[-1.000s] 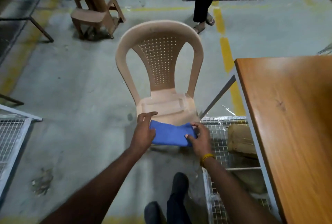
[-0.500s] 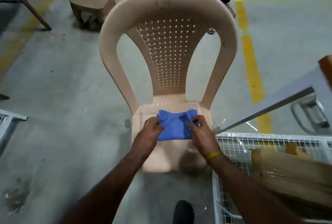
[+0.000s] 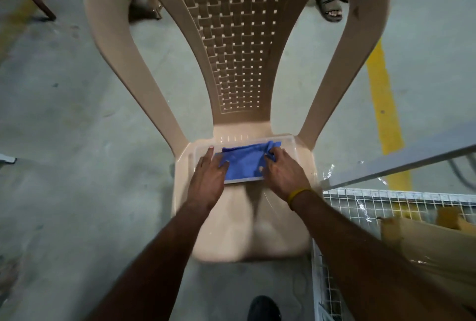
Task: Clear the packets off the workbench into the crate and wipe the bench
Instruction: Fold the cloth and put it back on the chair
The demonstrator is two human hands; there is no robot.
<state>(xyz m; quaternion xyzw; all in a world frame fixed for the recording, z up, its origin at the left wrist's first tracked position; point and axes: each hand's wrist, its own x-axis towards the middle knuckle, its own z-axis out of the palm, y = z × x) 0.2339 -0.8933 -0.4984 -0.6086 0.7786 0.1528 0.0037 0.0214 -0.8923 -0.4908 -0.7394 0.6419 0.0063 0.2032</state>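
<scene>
A: Where is the folded blue cloth seen?

B: It is laid in a clear shallow plastic tray at the back of the seat of a beige moulded plastic chair with a perforated backrest. The cloth is framed by 2 hands.

A: How are the hands placed?

B: The left hand is laid flat, fingers straight, on the cloth's left edge. The right hand is set on the right edge, with a bunched corner of cloth gathered at its fingers; whether that corner is truly pinched cannot be told. A yellow band is worn on the right wrist.

A: Is the crate shown?

B: A white wire-mesh crate is seen just right of the chair, with brown cardboard-coloured packets wrapped in clear film lying inside it. A grey metal frame bar is crossed above it.

A: Any writing or brand?

B: None can be read. A yellow painted line is marked on the grey concrete floor, and a sandalled foot is glimpsed beyond the backrest.
</scene>
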